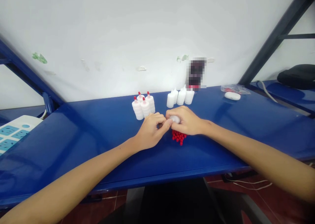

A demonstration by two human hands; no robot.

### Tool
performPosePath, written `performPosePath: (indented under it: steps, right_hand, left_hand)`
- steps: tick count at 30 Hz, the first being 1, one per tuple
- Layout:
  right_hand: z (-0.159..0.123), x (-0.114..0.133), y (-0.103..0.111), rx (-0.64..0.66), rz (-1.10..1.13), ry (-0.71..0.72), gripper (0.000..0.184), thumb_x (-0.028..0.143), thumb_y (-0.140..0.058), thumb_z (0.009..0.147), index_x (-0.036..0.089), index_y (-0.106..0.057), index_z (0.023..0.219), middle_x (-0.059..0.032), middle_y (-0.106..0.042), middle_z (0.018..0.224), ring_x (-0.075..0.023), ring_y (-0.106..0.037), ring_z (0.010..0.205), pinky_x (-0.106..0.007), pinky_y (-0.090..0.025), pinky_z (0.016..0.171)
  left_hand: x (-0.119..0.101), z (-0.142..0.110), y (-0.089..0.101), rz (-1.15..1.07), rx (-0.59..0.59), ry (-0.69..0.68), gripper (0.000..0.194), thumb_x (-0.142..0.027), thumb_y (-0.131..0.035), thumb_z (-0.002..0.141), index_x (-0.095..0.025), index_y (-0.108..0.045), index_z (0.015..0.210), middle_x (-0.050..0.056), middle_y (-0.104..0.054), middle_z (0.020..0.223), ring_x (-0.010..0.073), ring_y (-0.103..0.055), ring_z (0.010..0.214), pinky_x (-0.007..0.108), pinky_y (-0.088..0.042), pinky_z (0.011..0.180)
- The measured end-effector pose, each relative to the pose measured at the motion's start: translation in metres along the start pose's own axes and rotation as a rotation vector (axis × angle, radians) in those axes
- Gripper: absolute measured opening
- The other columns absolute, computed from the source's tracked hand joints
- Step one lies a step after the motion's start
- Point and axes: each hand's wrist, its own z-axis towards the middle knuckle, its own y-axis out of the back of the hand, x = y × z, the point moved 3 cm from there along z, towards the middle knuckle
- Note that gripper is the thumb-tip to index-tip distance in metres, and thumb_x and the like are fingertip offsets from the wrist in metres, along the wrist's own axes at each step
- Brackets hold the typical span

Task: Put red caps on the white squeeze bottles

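Note:
My right hand (188,120) is wrapped round a small white bottle (175,119) lying on its side above a pile of small red caps (178,137). My left hand (151,130) meets it from the left, fingertips pinched at the bottle's end; what they pinch is hidden. Behind the hands stand several white bottles with red caps (144,106). Several white bottles without caps (180,96) stand further right, near the wall.
All of it rests on a blue metal table (98,142) against a white wall. A white power strip (14,132) lies at the far left. A small white case (232,95) and a clear plastic bag (233,89) lie at the back right. Dark shelf struts rise on both sides.

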Motion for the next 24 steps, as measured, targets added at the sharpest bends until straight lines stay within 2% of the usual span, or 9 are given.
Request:
performPosePath:
  steps: [3, 7, 13, 19, 24]
  right_hand:
    - [-0.001, 0.002, 0.002, 0.004, 0.049, 0.036, 0.011, 0.03, -0.052, 0.078, 0.02, -0.053, 0.073, 0.002, -0.053, 0.061, -0.0126, -0.043, 0.057, -0.026, -0.03, 0.059]
    - [-0.002, -0.001, 0.004, 0.015, 0.075, 0.082, 0.028, 0.045, -0.051, 0.087, 0.02, -0.049, 0.073, 0.0026, -0.047, 0.061, -0.0119, -0.039, 0.057, -0.027, -0.027, 0.058]
    - [-0.002, 0.002, 0.003, 0.055, 0.074, 0.083, 0.041, 0.05, -0.036, 0.098, 0.02, -0.04, 0.069, 0.0025, -0.044, 0.062, -0.0115, -0.039, 0.057, -0.027, -0.026, 0.059]
    - [-0.001, 0.0, 0.001, 0.056, 0.007, 0.003, 0.046, 0.056, -0.035, 0.098, 0.019, -0.047, 0.072, 0.0017, -0.049, 0.063, -0.0122, -0.042, 0.059, -0.028, -0.025, 0.06]
    - [0.0, -0.001, -0.002, 0.081, -0.072, -0.048, 0.048, 0.059, -0.04, 0.095, 0.019, -0.051, 0.073, 0.0008, -0.053, 0.065, -0.0122, -0.043, 0.06, -0.028, -0.022, 0.059]
  left_hand:
    - [0.0, -0.001, -0.001, -0.103, -0.024, 0.037, 0.05, -0.042, -0.043, 0.1, -0.017, -0.041, 0.057, -0.003, -0.041, 0.055, 0.0092, -0.038, 0.054, 0.026, -0.032, 0.054]
    - [0.005, -0.002, 0.001, -0.115, -0.116, 0.04, 0.046, -0.042, -0.043, 0.1, -0.017, -0.039, 0.061, -0.005, -0.035, 0.054, 0.0077, -0.033, 0.051, 0.024, -0.026, 0.049]
    - [0.009, -0.004, 0.001, -0.001, -0.055, -0.144, 0.032, -0.031, -0.045, 0.1, -0.018, -0.045, 0.071, -0.005, -0.046, 0.06, 0.0069, -0.038, 0.052, 0.022, -0.03, 0.052]
    - [0.016, -0.003, 0.004, 0.108, -0.037, -0.202, 0.03, -0.03, -0.044, 0.101, -0.018, -0.049, 0.074, -0.004, -0.051, 0.063, 0.0082, -0.043, 0.054, 0.022, -0.033, 0.054]
    - [0.019, -0.002, 0.005, 0.238, 0.015, -0.309, 0.032, -0.031, -0.043, 0.101, -0.017, -0.048, 0.073, -0.004, -0.053, 0.062, 0.0083, -0.044, 0.052, 0.021, -0.032, 0.052]
